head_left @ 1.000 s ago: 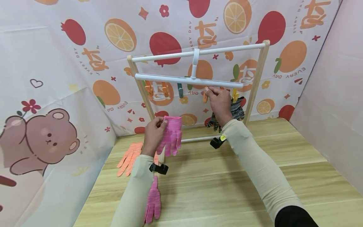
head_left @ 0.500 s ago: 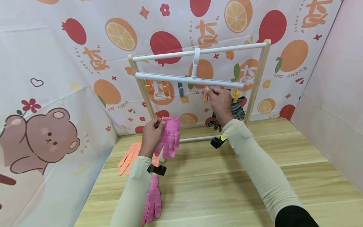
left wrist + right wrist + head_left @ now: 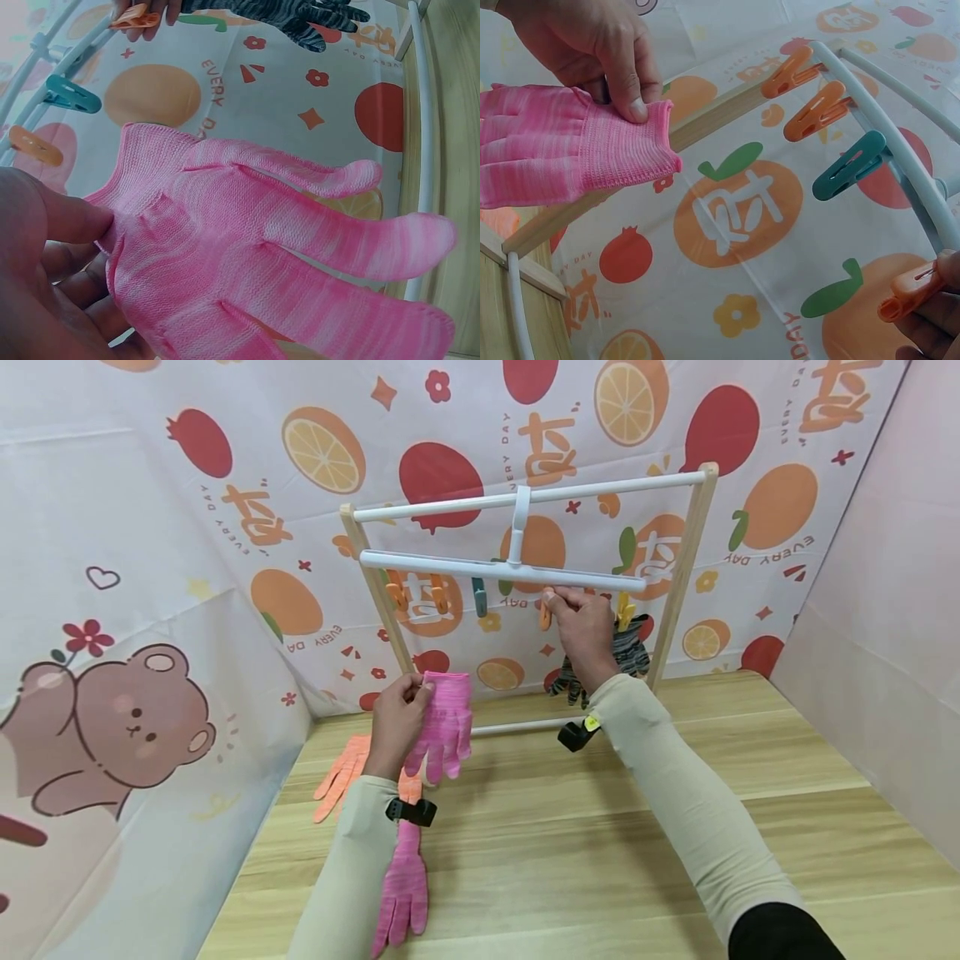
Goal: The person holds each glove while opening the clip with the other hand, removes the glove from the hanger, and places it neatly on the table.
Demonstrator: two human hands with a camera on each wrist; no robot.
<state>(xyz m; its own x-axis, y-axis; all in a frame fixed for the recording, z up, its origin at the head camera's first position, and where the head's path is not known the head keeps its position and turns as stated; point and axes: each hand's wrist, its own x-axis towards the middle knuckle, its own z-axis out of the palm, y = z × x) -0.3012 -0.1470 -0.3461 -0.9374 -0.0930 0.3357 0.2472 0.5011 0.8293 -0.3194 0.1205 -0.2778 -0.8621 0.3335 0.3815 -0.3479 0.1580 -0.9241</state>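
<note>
Cloth (image 3: 480, 427) says "EVERY DAY". Left grip (image 3: 397, 725) pinches pink glove (image 3: 446, 727), right grip (image 3: 587, 633) orange clip (image 3: 545, 616). Only head view shows yellow clip (image 3: 625, 613).

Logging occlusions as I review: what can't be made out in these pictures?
Head: upper end of the pinched orange clip and part of the striped glove, behind the right hand.
Head: whether the orange fabric is one glove or two; the left hand and sleeve cover its middle.
Left wrist: the pink glove's lower part, cut by the bottom edge.
</note>
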